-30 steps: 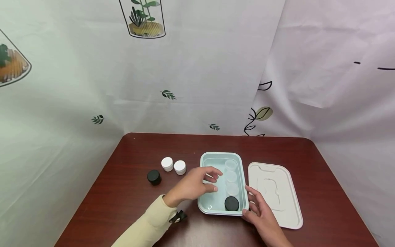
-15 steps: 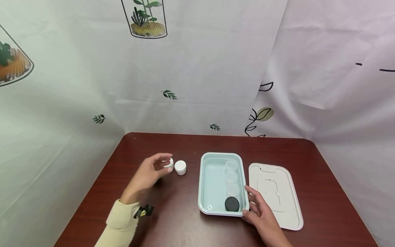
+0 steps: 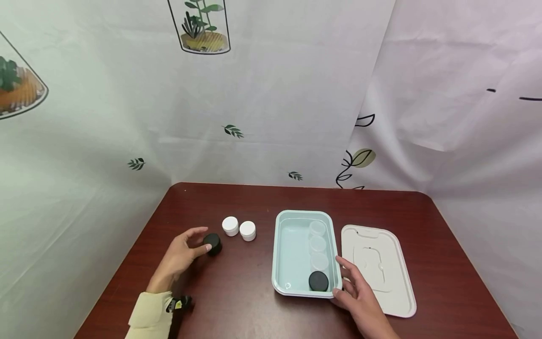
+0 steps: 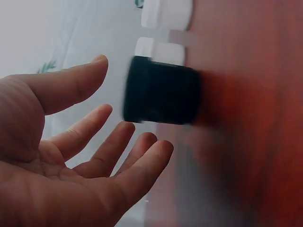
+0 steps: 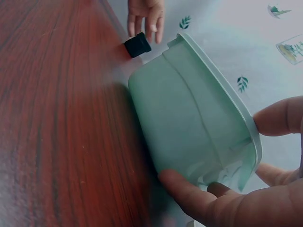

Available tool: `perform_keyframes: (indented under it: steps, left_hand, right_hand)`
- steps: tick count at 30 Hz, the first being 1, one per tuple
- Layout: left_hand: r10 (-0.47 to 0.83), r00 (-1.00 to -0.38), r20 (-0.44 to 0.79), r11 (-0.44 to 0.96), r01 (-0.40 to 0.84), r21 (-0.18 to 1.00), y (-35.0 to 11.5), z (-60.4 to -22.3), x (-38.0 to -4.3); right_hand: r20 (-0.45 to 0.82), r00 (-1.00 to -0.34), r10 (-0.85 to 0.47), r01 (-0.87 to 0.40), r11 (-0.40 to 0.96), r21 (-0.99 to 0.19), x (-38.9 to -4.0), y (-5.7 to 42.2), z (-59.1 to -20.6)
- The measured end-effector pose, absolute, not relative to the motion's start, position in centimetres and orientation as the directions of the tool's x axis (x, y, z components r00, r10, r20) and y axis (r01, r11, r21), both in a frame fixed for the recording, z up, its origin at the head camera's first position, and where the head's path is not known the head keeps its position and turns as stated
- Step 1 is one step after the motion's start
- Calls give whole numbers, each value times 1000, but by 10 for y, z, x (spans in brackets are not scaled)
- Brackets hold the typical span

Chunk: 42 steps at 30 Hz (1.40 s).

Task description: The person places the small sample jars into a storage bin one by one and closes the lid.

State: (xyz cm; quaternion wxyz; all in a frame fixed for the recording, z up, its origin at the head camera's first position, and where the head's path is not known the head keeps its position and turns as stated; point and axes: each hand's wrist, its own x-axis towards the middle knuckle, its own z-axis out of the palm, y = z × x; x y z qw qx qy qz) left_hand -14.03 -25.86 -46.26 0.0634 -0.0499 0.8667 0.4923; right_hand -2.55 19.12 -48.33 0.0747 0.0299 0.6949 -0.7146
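Starting with the head view: extends the left hand out of a cream sleeve, over toward the left edge of the table, with thumb and fingers well apart, right by the black jar! Can't tell contact from mere overlap at the thumb tip here. Past that, toward the table's far left corner, on to the left white jar and, just beside, the right white jar. Across to the right hand: clamps onto the blue tub around the near right corner. Inside, along the tub's right wall, on to three translucent discs in a row, then to a black round piece at the near right corner. Toward the table's right edge, on to the flat white lid, just beside the tub.

Left wrist view: shows the left hand with fingers spread, plus a visible gap between thumb tip and black jar, upright but blurred on the table.

Right wrist view: holds the tub with one fingertip at the rim, another low on the outer wall. Beyond the tub, shows the left hand close by the black jar.
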Motion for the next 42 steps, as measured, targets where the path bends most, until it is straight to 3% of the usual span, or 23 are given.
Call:
perform_keyframes:
  steps: [24, 34, 42]
  left_hand:
    - [-48, -980, -195, 440, -196, 877, -252, -486, -142]
    - [-32, -986, -161, 453, -158, 878, -248, -458, -145]
    - [79, -994, -71, 430, -30, 902, -214, -431, -159]
  right_hand:
    - [-219, -976, -5, 219, -47, -975, -27, 187, -485]
    - [-204, -979, -13, 204, -45, -978, -28, 188, -486]
    - [-211, -977, -5, 211, -41, -977, -28, 187, -483]
